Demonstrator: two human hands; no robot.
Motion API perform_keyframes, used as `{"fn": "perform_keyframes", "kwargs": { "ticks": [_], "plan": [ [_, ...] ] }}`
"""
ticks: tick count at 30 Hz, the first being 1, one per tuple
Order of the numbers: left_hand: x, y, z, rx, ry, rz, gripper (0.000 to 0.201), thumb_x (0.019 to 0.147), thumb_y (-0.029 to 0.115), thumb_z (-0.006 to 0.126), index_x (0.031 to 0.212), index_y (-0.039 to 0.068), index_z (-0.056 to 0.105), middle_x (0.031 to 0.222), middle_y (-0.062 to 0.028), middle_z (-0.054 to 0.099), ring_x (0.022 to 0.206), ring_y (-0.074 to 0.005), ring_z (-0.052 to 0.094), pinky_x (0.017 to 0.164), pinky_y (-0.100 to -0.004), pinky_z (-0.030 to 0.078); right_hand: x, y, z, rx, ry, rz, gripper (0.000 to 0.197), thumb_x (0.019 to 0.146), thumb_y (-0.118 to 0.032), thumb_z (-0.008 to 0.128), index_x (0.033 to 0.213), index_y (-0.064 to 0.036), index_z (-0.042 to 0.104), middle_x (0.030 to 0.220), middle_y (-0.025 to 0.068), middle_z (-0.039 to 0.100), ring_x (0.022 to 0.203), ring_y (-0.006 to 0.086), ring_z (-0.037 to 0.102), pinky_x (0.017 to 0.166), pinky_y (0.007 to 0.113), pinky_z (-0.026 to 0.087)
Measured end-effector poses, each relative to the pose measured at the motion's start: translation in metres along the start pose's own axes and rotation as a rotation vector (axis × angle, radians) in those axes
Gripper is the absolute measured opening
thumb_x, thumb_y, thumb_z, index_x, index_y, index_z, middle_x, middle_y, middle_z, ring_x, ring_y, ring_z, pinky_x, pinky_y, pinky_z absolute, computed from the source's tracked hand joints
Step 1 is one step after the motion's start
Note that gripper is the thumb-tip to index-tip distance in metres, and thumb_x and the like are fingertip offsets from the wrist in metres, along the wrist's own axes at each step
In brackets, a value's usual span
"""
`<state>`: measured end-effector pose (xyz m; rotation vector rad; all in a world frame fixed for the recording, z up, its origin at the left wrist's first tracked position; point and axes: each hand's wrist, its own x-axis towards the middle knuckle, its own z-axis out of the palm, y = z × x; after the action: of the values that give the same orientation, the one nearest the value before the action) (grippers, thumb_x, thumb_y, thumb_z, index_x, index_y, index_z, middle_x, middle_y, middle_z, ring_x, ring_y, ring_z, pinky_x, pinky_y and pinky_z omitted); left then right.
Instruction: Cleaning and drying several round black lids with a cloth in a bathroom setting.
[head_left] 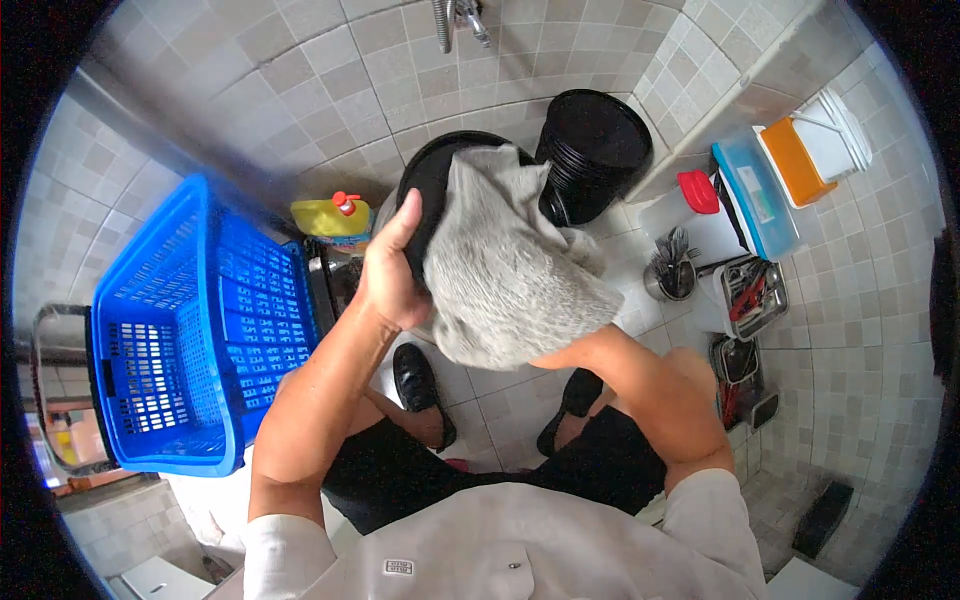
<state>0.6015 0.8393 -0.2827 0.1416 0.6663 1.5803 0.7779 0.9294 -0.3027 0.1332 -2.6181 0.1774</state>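
Note:
A black round plate point(430, 215) is tilted up in front of me, and my left hand point(393, 265) grips its left edge with the thumb pointing up along it. A grey terry cloth point(520, 285) drapes over most of the plate and hangs down on the right side. Under the cloth's lower right part goes my right hand point(570, 348), which bears the cloth against the plate; its fingers are covered. How much of the dark round shape behind the cloth is this plate, I cannot fully make out.
A stack of black round plates point(592, 150) stands beyond, by the tiled wall. Left are a blue plastic basket point(215, 340) and a yellow bottle with a red cap point(325, 218). At right are a cutlery holder point(670, 280), a utensil tray point(755, 298) and a blue-lidded container point(765, 205).

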Motion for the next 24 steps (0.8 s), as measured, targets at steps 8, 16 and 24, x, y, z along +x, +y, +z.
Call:
{"fn": "perform_keyframes", "kwargs": {
  "ticks": [8,16,24],
  "plan": [
    [0.001,0.010,0.001,0.166,0.139,0.251,0.054,0.095,0.042,0.055,0.128,0.000,0.053,0.126,-0.0143,0.060,0.114,-0.0269,0.059,0.101,-0.0410,0.043,-0.037,0.041,-0.003,-0.152,-0.268,0.343,0.043,0.083,-0.020,0.058,0.123,-0.0029,0.057,0.121,0.0243,0.057,0.112,0.0384,0.055,0.099,0.048,0.042],
    [-0.006,-0.031,0.002,0.421,0.002,0.193,0.049,0.095,0.034,0.058,0.128,-0.002,0.053,0.121,-0.0106,0.062,0.110,-0.0185,0.057,0.097,-0.0336,0.042,0.002,0.057,-0.005,-0.159,-0.184,0.722,0.048,0.088,-0.024,0.052,0.130,-0.0024,0.052,0.134,0.0213,0.051,0.125,0.0391,0.047,0.108,0.047,0.035],
    [-0.006,-0.025,0.011,0.453,0.002,0.148,0.050,0.094,0.034,0.061,0.128,-0.002,0.052,0.118,-0.0096,0.063,0.107,-0.0186,0.059,0.097,-0.0339,0.043,0.006,0.047,-0.004,0.003,0.045,0.198,0.048,0.089,-0.032,0.053,0.130,-0.0076,0.054,0.134,0.0158,0.053,0.126,0.0337,0.046,0.110,0.047,0.033]
  ]
}}
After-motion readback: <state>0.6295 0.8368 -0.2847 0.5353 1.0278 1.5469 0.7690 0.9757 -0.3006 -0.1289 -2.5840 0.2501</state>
